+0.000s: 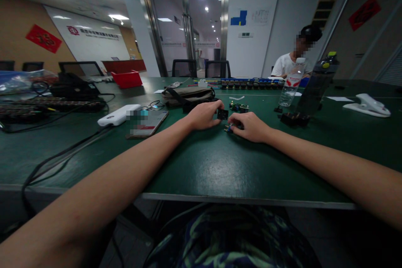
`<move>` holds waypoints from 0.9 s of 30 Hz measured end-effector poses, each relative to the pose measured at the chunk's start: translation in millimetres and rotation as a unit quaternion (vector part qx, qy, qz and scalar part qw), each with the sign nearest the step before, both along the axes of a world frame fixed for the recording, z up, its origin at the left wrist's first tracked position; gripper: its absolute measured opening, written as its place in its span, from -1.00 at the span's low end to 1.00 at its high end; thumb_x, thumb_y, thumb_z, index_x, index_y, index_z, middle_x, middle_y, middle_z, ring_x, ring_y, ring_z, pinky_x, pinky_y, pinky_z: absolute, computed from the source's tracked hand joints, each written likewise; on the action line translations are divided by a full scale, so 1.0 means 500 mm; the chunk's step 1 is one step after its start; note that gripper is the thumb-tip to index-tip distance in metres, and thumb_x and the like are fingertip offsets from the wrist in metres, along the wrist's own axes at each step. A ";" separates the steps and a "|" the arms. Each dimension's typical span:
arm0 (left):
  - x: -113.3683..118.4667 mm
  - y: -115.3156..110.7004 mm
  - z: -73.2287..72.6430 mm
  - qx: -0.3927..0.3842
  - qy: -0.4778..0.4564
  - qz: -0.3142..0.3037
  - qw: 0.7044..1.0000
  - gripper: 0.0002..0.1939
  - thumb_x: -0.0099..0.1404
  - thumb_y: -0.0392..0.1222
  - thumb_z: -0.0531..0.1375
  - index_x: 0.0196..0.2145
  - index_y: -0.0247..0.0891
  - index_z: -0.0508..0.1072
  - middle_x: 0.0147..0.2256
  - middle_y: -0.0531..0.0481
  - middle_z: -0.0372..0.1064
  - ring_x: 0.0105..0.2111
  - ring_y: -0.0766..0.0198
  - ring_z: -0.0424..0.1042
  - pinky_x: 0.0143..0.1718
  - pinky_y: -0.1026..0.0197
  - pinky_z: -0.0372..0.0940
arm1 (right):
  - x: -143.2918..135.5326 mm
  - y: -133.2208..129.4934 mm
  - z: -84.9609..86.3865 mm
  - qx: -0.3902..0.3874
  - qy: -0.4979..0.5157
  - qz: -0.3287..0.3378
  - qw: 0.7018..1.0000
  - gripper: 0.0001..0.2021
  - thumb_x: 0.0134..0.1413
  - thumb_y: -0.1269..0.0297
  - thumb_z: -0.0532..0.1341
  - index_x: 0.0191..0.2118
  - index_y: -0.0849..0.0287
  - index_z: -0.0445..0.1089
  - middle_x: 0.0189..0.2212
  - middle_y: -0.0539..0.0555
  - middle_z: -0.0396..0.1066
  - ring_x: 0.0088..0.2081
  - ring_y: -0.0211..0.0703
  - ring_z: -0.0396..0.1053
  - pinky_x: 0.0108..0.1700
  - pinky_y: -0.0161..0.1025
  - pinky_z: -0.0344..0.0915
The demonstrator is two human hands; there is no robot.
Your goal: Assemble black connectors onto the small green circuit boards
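Observation:
My left hand (pixel 205 115) grips a small black square part (pixel 222 114) between thumb and fingers, a little above the green table. Just to its right, my right hand (pixel 251 127) is closed around a small electronic piece (pixel 228 128) with blue and metallic bits; its exact kind is too small to make out. The two held pieces are close together but look apart. Behind my right hand lies a green circuit board (pixel 238 106) with parts on it.
Left of my hands lie a phone (pixel 149 124), a white power bank (pixel 119 115) with a cable and a grey pouch (pixel 188 95). A water bottle (pixel 289 86), a dark bottle (pixel 318 83) and black blocks (pixel 294 119) stand right. Across the table (pixel 201 167) sits a person (pixel 290 60).

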State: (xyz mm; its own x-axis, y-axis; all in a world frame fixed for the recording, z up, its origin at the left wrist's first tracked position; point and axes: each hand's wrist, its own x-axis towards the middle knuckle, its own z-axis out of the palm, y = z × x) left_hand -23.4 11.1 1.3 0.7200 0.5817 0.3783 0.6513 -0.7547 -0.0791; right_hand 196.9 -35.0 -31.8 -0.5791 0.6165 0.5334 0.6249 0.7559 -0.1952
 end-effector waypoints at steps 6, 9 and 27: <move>-0.001 0.003 -0.004 0.003 -0.003 -0.001 1.000 -0.62 0.21 -0.13 0.20 -0.02 -0.22 0.28 -0.16 -0.12 0.48 -0.15 0.05 0.51 -0.14 0.12 0.34 | 0.001 0.001 -0.001 -0.004 -0.001 -0.015 1.000 -0.85 0.08 0.28 0.32 -0.24 0.16 0.38 -0.45 0.00 0.44 -0.41 -0.21 0.39 -0.34 -0.32 0.19; 0.000 0.003 -0.005 0.003 -0.002 -0.007 1.000 -0.61 0.21 -0.14 0.20 -0.02 -0.21 0.27 -0.16 -0.09 0.48 -0.15 0.07 0.52 -0.14 0.13 0.34 | 0.001 0.001 -0.001 -0.008 0.003 -0.017 1.000 -0.85 0.07 0.28 0.32 -0.25 0.16 0.37 -0.46 -0.02 0.42 -0.42 -0.22 0.37 -0.35 -0.32 0.16; -0.001 0.000 -0.002 -0.007 -0.009 -0.021 1.000 -0.61 0.17 -0.19 0.20 -0.04 -0.21 0.27 -0.15 -0.10 0.47 -0.14 0.07 0.51 -0.13 0.12 0.34 | -0.001 -0.008 0.004 0.037 0.015 0.045 0.998 -0.92 0.04 0.36 0.23 -0.31 0.16 0.31 -0.43 0.00 0.34 -0.40 -0.22 0.28 -0.30 -0.30 0.16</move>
